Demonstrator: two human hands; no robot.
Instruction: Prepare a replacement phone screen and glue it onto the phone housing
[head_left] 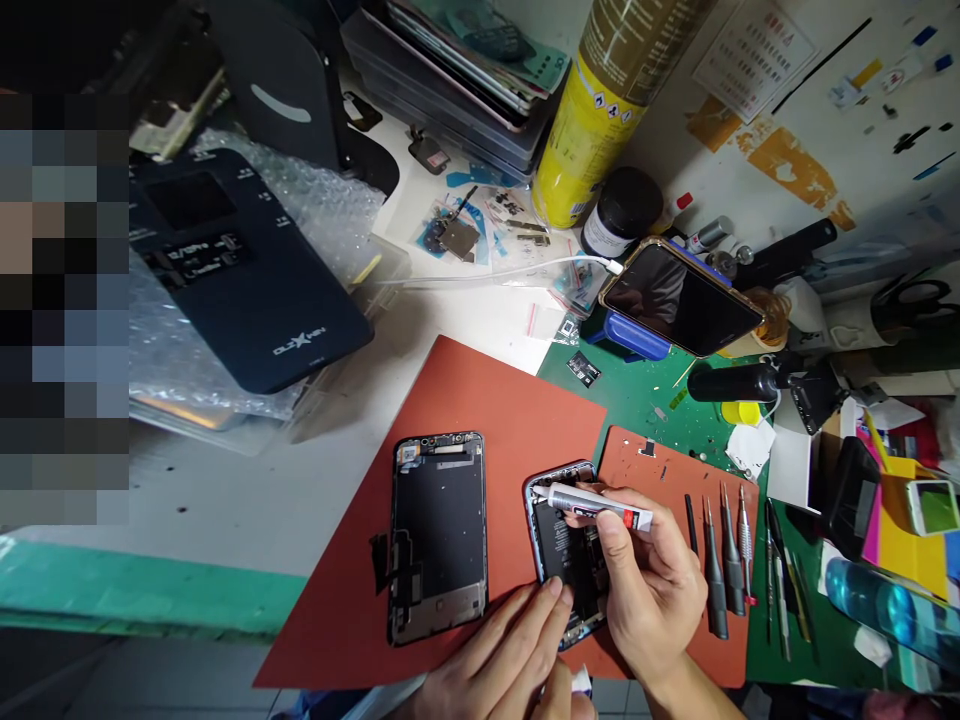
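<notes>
My right hand (pixel 652 580) pinches a small white and grey glue tube (pixel 592 503) between thumb and fingers. Its narrow nozzle points left, over the upper left edge of an opened phone housing (pixel 559 545) that shows its battery and inner parts. At the lower left of that housing, my left hand (pixel 510 650) has its fingers stretched out side by side, the tips touching the frame; its thumb is not plainly visible. Something white partly shows below this hand. To the left lies a detached phone screen (pixel 440 535), back side up, with its flex cable (pixel 390 565) sticking out.
A red-brown mat (pixel 337 600) lies beneath both phone parts. Several screwdrivers (pixel 716 590) and tweezers (pixel 780 590) lie at right. Behind stand a charging phone (pixel 682 295) on a blue stand, a yellow spray can (pixel 581 130) and a black-lidded jar (pixel 622 210). A dark device (pixel 262 280) rests on bubble wrap.
</notes>
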